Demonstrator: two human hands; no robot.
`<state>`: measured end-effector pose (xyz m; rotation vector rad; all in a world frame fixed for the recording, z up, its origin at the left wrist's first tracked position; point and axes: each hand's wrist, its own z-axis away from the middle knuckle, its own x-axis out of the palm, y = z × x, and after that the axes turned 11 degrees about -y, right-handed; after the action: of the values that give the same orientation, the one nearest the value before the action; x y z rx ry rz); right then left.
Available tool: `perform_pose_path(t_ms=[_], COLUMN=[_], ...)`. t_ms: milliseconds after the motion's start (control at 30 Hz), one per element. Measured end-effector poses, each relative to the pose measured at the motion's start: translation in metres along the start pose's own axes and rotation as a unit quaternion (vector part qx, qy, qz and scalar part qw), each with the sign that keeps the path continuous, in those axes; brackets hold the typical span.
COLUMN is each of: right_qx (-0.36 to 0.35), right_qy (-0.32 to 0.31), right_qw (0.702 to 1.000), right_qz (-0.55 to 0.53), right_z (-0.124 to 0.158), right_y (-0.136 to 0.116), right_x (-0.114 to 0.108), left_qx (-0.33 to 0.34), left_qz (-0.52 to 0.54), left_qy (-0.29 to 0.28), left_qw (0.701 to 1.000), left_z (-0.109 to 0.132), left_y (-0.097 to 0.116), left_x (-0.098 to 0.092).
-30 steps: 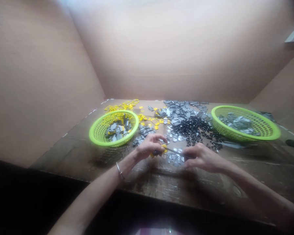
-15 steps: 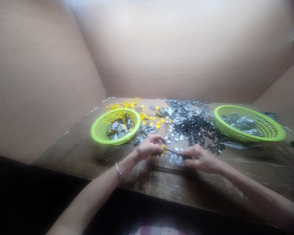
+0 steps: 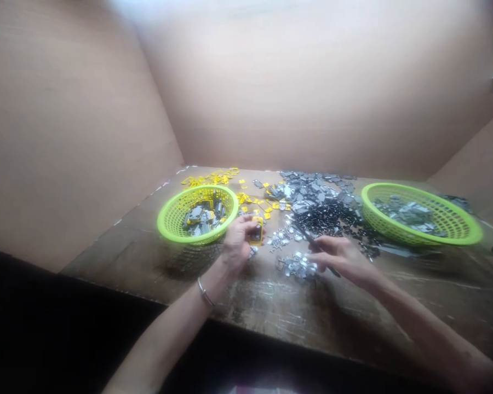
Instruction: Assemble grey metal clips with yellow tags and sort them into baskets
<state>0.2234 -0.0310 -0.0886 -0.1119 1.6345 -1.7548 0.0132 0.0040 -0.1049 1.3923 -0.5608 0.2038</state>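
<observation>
Left hand (image 3: 235, 244), just below frame centre: fingers clamped on yellow-and-black part (image 3: 257, 231). Right hand (image 3: 345, 260), lower right of centre: fingers clamped on slim dark tool (image 3: 309, 237). Silver pieces (image 3: 296, 266) lie between hands on bench (image 3: 267, 314).

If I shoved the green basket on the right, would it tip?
The lime-green basket would probably slide rather than tip, being wide and shallow. Its open mesh suggests light, slightly flexible plastic. The loose grey pieces inside would likely shift about.
</observation>
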Motion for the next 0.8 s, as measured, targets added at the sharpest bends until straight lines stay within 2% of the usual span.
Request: perform_pose_path(t_ms=[67, 200, 300, 400, 467, 500, 533, 600, 633, 700, 800], right_qx=[0.006, -0.039, -0.066, -0.08, -0.08, -0.081, -0.086, -0.101, -0.107, -0.108, -0.1], right_qy=[0.074, 0.131, 0.209, 0.265, 0.266, 0.259, 0.25, 0.244, 0.242, 0.219, 0.157], right_qw=[0.994, 0.976, 0.966, 0.961, 0.959, 0.958, 0.957, 0.956, 0.958, 0.969, 0.977], right_qz=[-0.083, -0.168, -0.14, -0.027, 0.062, 0.095, 0.118, 0.127, 0.11, 0.039, -0.106], right_z=[-0.001, -0.007, -0.01, -0.007, -0.004, -0.003, -0.002, -0.001, -0.001, -0.001, -0.001], right_y=[-0.004, -0.012, -0.013, -0.011, -0.011, -0.012, -0.014, -0.019, -0.021, -0.025, -0.027], right_x=[0.013, 0.045, 0.057, 0.053, 0.046, 0.043, 0.04, 0.036, 0.034, 0.032, 0.029], left_qx=[0.019, 0.046, 0.047, 0.056, 0.112, 0.151, 0.164, 0.132, 0.097, 0.022, -0.038], left_qz=[0.065, 0.145, 0.141, 0.009, -0.149, -0.235, -0.308, -0.385, -0.387, -0.333, -0.168], left_qy=[0.035, 0.009, -0.019, -0.018, -0.002, -0.005, -0.041, -0.145, -0.184, -0.231, -0.247], left_qw=[0.997, 0.988, 0.989, 0.998, 0.982, 0.96, 0.936, 0.902, 0.898, 0.914, 0.954], left_z=[0.001, 0.009, 0.016, 0.019, 0.02, 0.019, 0.018, 0.015, 0.014, 0.011, 0.012], left_y=[-0.004, -0.025, -0.036, -0.031, -0.019, -0.012, -0.006, 0.002, 0.003, -0.001, -0.014], left_x=[0.01, 0.037, 0.046, 0.044, 0.04, 0.038, 0.037, 0.035, 0.033, 0.029, 0.023])
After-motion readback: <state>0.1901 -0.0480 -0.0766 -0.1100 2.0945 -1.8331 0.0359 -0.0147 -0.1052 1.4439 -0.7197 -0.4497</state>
